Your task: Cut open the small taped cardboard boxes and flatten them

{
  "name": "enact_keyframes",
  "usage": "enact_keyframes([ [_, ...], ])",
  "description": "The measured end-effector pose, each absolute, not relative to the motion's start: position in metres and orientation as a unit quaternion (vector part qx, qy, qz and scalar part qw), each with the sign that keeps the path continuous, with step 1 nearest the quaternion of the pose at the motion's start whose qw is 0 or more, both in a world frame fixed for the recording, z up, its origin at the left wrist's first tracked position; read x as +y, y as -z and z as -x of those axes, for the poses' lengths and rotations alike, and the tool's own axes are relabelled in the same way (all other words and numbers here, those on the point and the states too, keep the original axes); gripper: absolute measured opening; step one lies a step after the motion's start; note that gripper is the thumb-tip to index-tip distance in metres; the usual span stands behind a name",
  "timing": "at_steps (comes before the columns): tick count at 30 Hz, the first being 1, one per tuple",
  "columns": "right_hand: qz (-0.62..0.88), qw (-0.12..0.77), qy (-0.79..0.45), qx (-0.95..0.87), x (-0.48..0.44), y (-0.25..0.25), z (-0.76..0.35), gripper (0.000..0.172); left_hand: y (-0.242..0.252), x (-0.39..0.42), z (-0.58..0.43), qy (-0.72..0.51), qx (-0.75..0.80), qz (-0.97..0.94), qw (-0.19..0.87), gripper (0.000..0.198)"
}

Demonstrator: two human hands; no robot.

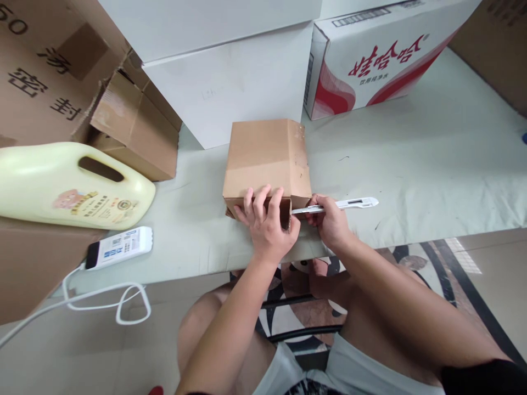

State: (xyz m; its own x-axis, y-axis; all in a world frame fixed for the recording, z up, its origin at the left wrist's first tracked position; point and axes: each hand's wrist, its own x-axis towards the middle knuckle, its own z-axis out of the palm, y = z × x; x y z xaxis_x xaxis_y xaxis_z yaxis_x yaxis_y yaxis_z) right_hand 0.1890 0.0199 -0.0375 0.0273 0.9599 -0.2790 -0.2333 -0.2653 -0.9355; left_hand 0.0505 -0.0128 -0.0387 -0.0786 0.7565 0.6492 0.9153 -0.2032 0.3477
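A small brown cardboard box (267, 156) stands on the pale table (411, 181) near its front edge. My left hand (267, 225) grips the box's near flap, fingers curled over its edge. My right hand (329, 222) is closed on a white utility knife (349, 204). The knife lies level, and its blade end touches the box's near right corner.
A pale yellow plastic jug (69, 184) lies on its side at the left, beside a white power strip (119, 247) with a cable. Brown cartons (135, 126) stand left. White boxes (230, 82) and a red-and-white carton (370, 55) stand behind.
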Motion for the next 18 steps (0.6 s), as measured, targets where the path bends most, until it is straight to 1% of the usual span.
enact_keyframes([
  [7,0.514,0.496,-0.608,-0.346,0.0200,0.0385,-0.1884,0.025,0.0389,-0.0132,-0.0495,0.365,-0.644,0.668,0.070,0.053],
  [13,0.518,0.492,-0.608,-0.347,0.0200,0.0380,-0.1886,0.025,0.0392,-0.0131,-0.0514,0.384,-0.632,0.666,0.096,0.051],
  [18,0.520,0.490,-0.604,-0.354,0.0189,0.0368,-0.1887,0.026,0.0389,-0.0134,-0.0515,0.372,-0.649,0.660,0.072,0.053],
])
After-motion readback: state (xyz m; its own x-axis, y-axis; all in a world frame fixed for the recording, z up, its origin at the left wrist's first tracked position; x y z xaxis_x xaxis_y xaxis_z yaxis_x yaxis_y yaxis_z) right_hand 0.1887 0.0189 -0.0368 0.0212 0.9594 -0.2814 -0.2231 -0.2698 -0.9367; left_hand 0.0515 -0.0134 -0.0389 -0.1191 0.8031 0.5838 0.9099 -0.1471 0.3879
